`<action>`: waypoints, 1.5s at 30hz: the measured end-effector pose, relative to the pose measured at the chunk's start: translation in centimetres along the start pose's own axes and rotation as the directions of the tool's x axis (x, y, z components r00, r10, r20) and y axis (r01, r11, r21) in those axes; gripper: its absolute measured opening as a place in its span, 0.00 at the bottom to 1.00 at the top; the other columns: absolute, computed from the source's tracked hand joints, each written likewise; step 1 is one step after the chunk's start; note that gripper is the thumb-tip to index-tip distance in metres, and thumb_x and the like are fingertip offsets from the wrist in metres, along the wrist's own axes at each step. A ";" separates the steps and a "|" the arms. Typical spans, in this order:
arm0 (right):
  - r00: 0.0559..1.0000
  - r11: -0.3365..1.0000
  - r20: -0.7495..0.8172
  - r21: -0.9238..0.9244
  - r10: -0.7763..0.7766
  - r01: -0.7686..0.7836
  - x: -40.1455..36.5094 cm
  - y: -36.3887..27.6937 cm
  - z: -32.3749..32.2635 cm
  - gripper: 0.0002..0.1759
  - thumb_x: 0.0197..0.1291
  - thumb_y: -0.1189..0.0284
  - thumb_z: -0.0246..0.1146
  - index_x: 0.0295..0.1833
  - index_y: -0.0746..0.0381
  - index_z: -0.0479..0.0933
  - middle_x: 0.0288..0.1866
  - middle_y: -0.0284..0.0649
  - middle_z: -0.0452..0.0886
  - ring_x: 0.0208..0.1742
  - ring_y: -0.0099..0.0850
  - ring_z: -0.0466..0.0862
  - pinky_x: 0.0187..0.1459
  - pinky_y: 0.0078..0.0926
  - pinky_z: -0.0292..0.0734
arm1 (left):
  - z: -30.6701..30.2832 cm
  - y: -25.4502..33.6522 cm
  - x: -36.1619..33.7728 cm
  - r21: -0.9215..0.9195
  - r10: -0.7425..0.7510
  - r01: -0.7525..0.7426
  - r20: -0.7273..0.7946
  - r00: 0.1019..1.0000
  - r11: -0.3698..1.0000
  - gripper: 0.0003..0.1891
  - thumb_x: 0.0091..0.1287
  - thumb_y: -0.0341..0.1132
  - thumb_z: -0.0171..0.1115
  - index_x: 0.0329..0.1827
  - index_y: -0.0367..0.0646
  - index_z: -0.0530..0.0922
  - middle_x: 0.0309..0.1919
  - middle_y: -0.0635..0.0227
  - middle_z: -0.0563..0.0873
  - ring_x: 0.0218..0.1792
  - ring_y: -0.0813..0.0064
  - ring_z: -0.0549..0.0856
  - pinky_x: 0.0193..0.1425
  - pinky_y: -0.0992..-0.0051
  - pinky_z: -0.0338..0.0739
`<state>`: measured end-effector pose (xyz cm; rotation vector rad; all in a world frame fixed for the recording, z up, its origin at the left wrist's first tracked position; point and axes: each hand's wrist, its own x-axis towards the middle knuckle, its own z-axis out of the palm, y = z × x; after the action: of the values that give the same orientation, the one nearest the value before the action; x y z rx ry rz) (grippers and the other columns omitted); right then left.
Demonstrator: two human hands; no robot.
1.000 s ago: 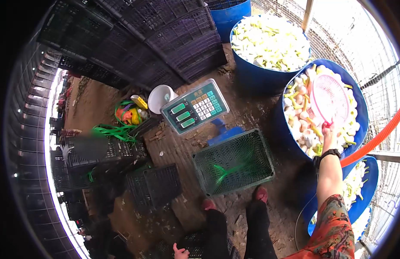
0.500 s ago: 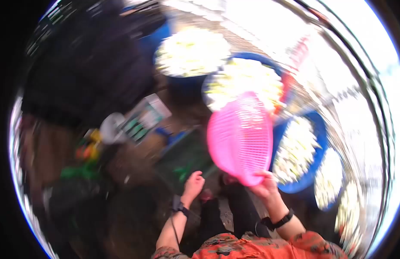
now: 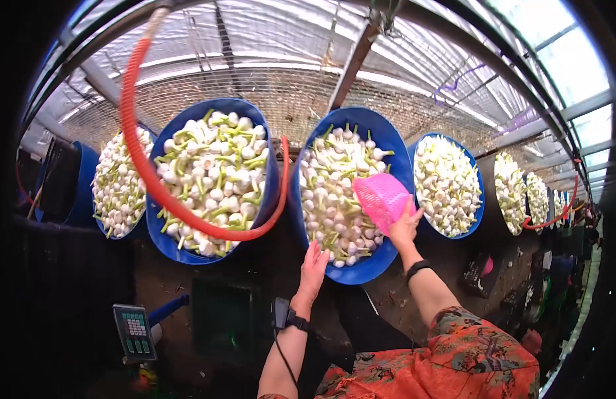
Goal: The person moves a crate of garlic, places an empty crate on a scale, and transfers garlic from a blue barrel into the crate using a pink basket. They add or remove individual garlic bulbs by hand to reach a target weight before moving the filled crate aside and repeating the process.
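- The right hand [image 3: 405, 227] grips the rim of a pink basket [image 3: 382, 197], fingers closed around its edge, just right of the frame's centre.
- The pink basket is tilted, its mesh bowl dipped into the right side of the middle blue barrel [image 3: 368, 123] and resting against the garlic bulbs [image 3: 328, 193] there.
- The middle blue barrel is filled nearly to the top with white garlic bulbs, short green stems among them.
- The left hand [image 3: 314, 266] is open, fingers stretched flat and holding nothing, at the barrel's lower rim; whether it touches the rim cannot be told.
- A second blue barrel [image 3: 228, 105], left of centre, is heaped with the same bulbs and stems; an orange hose [image 3: 143, 174] curves across its front.
- A third barrel [image 3: 87, 174] at the far left is also full of bulbs.
- To the right, another blue barrel [image 3: 454, 234] holds bulbs, and more full barrels trail off toward the right edge, too small to detail.
- A weighing scale [image 3: 135, 331] shows its keypad at the lower left, well apart from both hands.
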<state>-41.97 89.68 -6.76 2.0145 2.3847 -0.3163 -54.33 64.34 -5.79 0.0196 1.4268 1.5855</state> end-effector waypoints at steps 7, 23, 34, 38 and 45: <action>0.929 0.972 0.308 0.043 0.207 -0.231 4.0 -1.2 10.8 0.57 0.48 0.72 0.67 0.77 0.43 0.36 0.73 0.66 0.46 0.68 0.61 0.62 0.62 0.44 0.69 | 3.4 -10.0 14.8 -0.079 -0.300 0.301 -0.490 0.819 0.950 0.40 0.68 0.54 0.50 0.73 0.34 0.51 0.73 0.51 0.56 0.71 0.59 0.60 0.71 0.65 0.57; 0.851 0.974 0.525 0.206 -0.030 -0.093 13.6 2.5 24.9 0.38 0.49 0.74 0.58 0.70 0.51 0.62 0.53 0.53 0.78 0.54 0.50 0.79 0.55 0.40 0.73 | -0.5 -14.8 30.8 0.389 -0.067 0.531 -0.757 0.650 0.753 0.38 0.64 0.66 0.45 0.74 0.59 0.54 0.70 0.50 0.61 0.67 0.48 0.62 0.68 0.56 0.58; 0.661 0.985 0.750 0.108 0.010 -0.137 18.5 5.1 29.8 0.15 0.44 0.75 0.58 0.38 0.72 0.80 0.35 0.56 0.83 0.37 0.45 0.85 0.39 0.43 0.78 | 3.6 -15.5 26.1 0.261 -0.098 0.233 -0.443 0.891 0.937 0.29 0.71 0.48 0.50 0.71 0.46 0.61 0.69 0.55 0.65 0.65 0.56 0.68 0.64 0.64 0.66; 0.457 0.971 0.884 0.016 0.098 -0.240 19.9 6.1 30.9 0.08 0.44 0.76 0.57 0.30 0.68 0.78 0.25 0.45 0.79 0.22 0.35 0.76 0.25 0.38 0.72 | -0.6 -19.7 25.8 0.275 0.016 0.352 -0.807 0.591 0.894 0.27 0.71 0.44 0.52 0.69 0.43 0.63 0.70 0.56 0.62 0.67 0.61 0.67 0.67 0.67 0.64; 0.435 0.982 0.900 0.045 0.040 -0.183 20.4 7.3 31.9 0.06 0.40 0.78 0.58 0.28 0.68 0.76 0.23 0.40 0.76 0.22 0.32 0.73 0.21 0.34 0.65 | 3.0 -19.0 27.5 -0.183 -0.379 0.342 -0.613 0.693 0.922 0.33 0.69 0.56 0.46 0.68 0.39 0.65 0.67 0.60 0.67 0.67 0.65 0.66 0.67 0.66 0.63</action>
<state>-42.46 105.71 -41.82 1.3863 1.5204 -1.2217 -55.53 81.24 -34.75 -0.8742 1.7576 1.3383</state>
